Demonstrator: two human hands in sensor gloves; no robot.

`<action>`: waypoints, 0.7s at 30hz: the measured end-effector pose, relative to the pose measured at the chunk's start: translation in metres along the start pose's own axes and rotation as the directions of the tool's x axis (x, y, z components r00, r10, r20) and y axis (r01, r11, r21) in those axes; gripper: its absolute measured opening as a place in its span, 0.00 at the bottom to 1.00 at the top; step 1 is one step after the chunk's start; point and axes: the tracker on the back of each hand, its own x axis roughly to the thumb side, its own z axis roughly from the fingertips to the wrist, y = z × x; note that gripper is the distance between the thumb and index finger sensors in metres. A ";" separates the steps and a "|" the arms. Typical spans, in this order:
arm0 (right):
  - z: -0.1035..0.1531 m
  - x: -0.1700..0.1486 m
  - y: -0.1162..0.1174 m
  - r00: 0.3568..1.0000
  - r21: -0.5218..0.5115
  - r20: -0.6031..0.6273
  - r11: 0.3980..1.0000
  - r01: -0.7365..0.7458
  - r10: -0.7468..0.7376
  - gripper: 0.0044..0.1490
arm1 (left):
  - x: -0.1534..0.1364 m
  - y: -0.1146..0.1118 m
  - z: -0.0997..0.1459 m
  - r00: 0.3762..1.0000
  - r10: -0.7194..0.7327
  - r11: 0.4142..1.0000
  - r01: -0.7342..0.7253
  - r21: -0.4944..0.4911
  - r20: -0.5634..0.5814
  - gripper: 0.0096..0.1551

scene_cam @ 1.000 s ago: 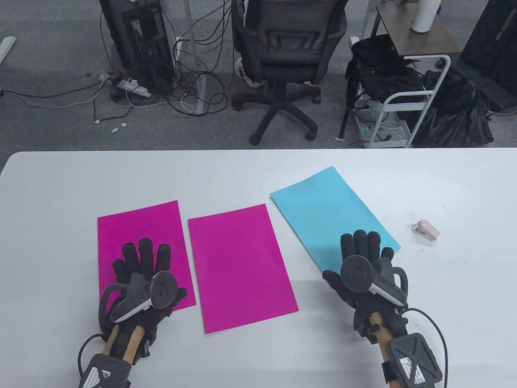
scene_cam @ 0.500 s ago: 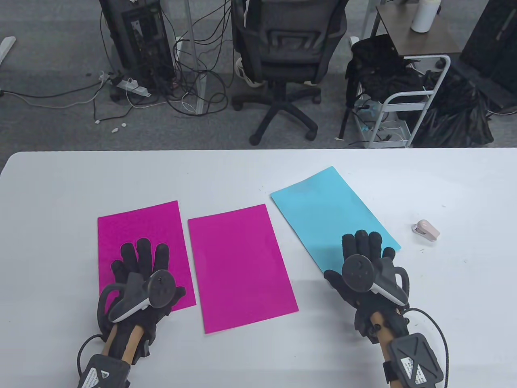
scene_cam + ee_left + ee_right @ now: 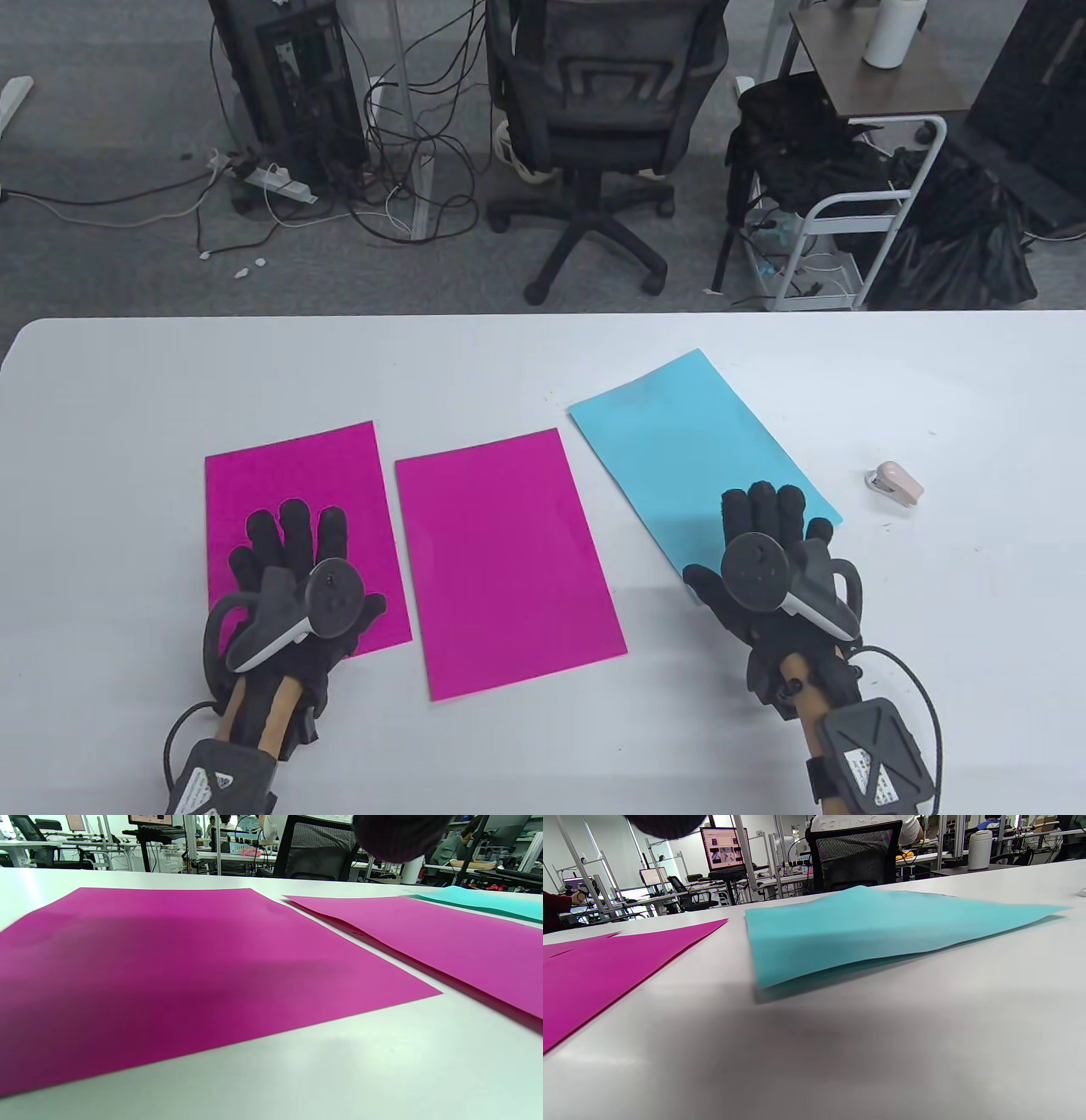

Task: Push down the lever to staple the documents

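Three sheets lie on the white table (image 3: 509, 764): a left magenta sheet (image 3: 288, 467), a middle magenta sheet (image 3: 501, 552) and a cyan sheet (image 3: 679, 433). A small pink stapler (image 3: 895, 484) lies to the right of the cyan sheet, untouched. My left hand (image 3: 288, 543) is over the left magenta sheet with fingers spread, holding nothing. My right hand (image 3: 772, 518) is over the near corner of the cyan sheet, fingers extended, holding nothing. The cyan sheet (image 3: 882, 925) has its near corner a little off the table in the right wrist view. The left magenta sheet (image 3: 169, 963) fills the left wrist view.
Beyond the table's far edge stand an office chair (image 3: 594, 127), a computer tower with cables (image 3: 288, 85) and a white cart with black bags (image 3: 848, 195). Bare table surface lies around the stapler and along the front edge.
My left hand has shifted slightly left and away from me over the magenta sheet. My right hand has barely moved. Sheets and stapler are unchanged.
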 end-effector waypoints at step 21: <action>0.000 -0.009 -0.002 1.000 -0.015 -0.016 1.000 0.024 -0.025 0.62 | -0.094 0.029 -0.063 0.825 0.345 0.927 -0.376 0.022 -0.448 0.62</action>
